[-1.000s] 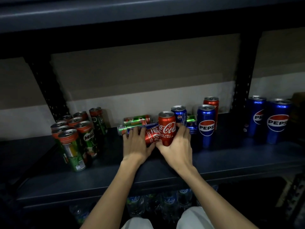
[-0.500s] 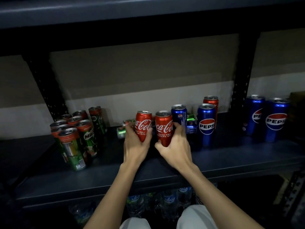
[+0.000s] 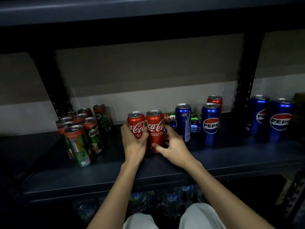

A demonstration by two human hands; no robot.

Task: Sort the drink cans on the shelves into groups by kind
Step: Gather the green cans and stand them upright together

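Behind the two upright Coca-Cola cans some cans lie on their side, mostly hidden, and their kind is hard to read. The left hand (image 3: 134, 142) grips the left Coca-Cola can (image 3: 136, 124) and the right hand (image 3: 171, 146) curls around the right Coca-Cola can (image 3: 155, 129); both cans stand touching, long axis vertical, on the shelf (image 3: 165, 169). Milo cans (image 3: 85, 131) stand grouped at left and Pepsi cans (image 3: 210, 123) at right.

My forearms are bare right up to the bottom edge of the view, with no sleeves, watch or bracelet showing. My left hand (image 3: 134, 142) and right hand (image 3: 173, 147) wear no gloves and no rings. Below them my knees show in pale, whitish trousers (image 3: 200, 217).
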